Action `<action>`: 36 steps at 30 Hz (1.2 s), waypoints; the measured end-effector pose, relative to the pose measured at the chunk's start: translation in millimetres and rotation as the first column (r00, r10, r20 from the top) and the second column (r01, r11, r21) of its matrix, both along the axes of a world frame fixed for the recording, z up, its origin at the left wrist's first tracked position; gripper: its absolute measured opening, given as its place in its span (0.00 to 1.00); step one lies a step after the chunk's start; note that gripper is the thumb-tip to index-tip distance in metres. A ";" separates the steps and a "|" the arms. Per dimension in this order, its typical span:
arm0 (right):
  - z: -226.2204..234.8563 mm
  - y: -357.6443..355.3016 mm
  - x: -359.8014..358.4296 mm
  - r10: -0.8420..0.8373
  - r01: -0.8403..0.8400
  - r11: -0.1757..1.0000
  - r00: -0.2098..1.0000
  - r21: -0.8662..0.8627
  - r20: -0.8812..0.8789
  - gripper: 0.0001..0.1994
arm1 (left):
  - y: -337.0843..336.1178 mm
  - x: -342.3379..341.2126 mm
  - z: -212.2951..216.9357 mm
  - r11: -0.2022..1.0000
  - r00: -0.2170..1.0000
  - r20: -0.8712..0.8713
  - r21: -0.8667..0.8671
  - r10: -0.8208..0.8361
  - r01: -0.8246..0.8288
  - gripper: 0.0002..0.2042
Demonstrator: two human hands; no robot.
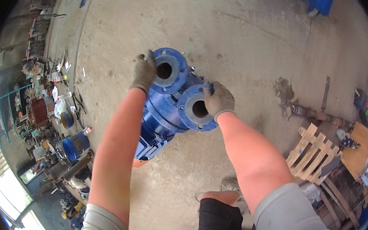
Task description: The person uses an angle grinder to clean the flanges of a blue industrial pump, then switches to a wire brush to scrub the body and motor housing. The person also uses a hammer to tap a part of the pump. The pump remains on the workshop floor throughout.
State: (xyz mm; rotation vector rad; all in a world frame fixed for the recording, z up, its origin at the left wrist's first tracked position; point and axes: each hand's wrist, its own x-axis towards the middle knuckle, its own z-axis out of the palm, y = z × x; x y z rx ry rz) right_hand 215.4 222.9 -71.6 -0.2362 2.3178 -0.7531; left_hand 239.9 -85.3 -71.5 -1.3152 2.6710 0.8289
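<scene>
A blue pump (160,108) with two round bolt-holed flanges is in front of me at the middle of the view, its finned motor end (154,145) toward me. Both flange openings face up and look dark inside. My left hand (143,71), in a grey-green work glove, grips the outer left edge of the far flange (171,55). On the near right flange (188,115), my gloved right hand (218,100) is closed over the upper right rim. The fingertips of both hands are partly hidden behind the rims. The pump's underside is hidden.
Concrete floor (240,44) surrounds the pump. To the left lie a blue bucket (73,147), white plastic bags (60,106) and scattered tools and parts. On the right are a wooden pallet (312,153), a long rusty shaft (318,115) and a plywood sheet (360,147).
</scene>
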 end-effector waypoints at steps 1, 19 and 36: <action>-3.7 1.7 -1.2 -0.002 0.001 1.000 1.000 -0.032 -0.018 0.28 | -1.7 -11.7 -8.3 0.992 0.998 -0.020 -0.111 0.054 -0.056 0.36; -145.9 159.4 12.2 -0.425 0.488 0.864 0.580 0.121 0.695 0.28 | -1.9 -19.6 -11.4 0.981 0.979 0.087 -0.074 0.185 -0.179 0.30; 13.4 140.3 -236.4 -0.480 0.527 0.843 0.646 0.109 0.593 0.42 | 22.4 -36.8 -1.2 0.984 0.886 0.428 -0.043 0.177 -0.175 0.25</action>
